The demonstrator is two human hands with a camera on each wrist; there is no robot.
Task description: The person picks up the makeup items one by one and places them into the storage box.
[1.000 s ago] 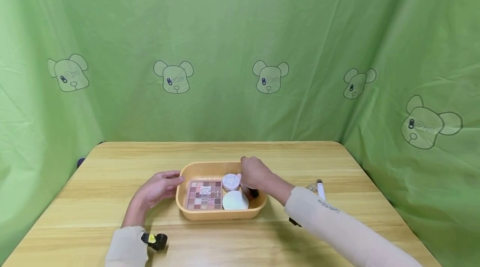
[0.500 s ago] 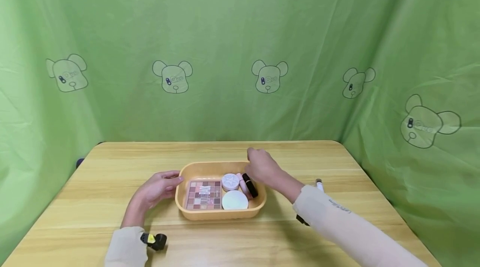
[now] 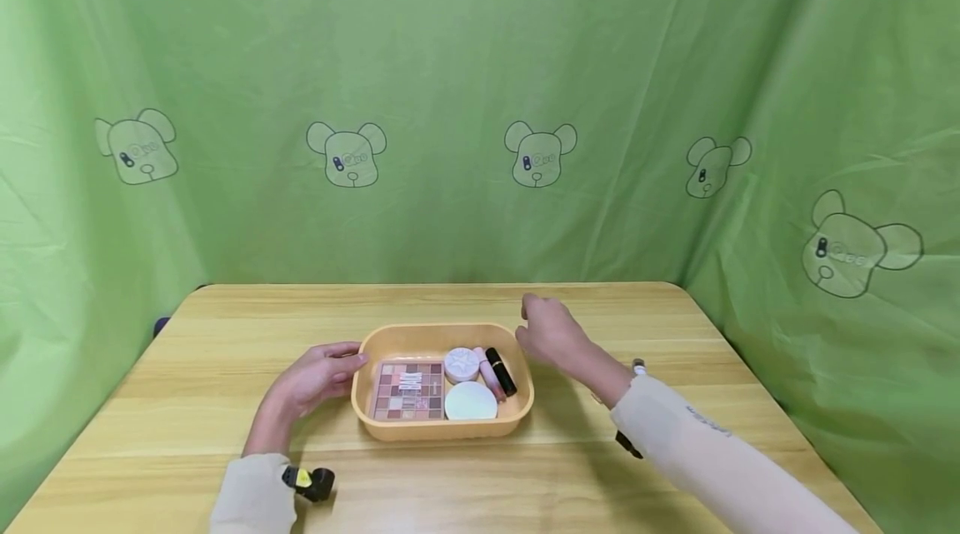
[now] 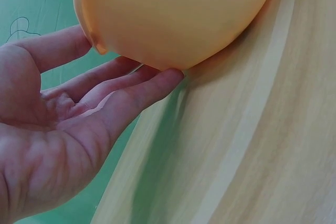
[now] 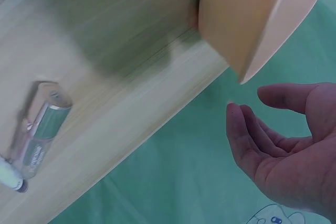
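My left hand (image 3: pixel 326 380) holds the left end of an orange plastic tray (image 3: pixel 442 431). In the left wrist view its thumb is at the rim and its fingertips touch the underside near the table. Inside lie an eyeshadow palette (image 3: pixel 408 405), a small round case with a star (image 3: pixel 461 365), a larger white round compact (image 3: pixel 471 401), a pink tube (image 3: pixel 491 380) and a black lipstick tube (image 3: pixel 500 371). My right hand (image 3: pixel 557 336) hovers off the tray's right end, holding nothing. Thumb and loosely bent fingers stand apart in the right wrist view.
A clear-and-green cosmetic tube (image 5: pixel 47 121) and a white tube (image 5: pixel 10 176) lie on the wooden table (image 3: pixel 480 488) to the right, mostly hidden by my right arm in the head view. Green curtains (image 3: pixel 442 234) surround the table's back and sides.
My right hand has let go of the black lipstick tube, which now lies beside the pink tube, and has moved right, out of the tray. My left hand and the tray stay put.
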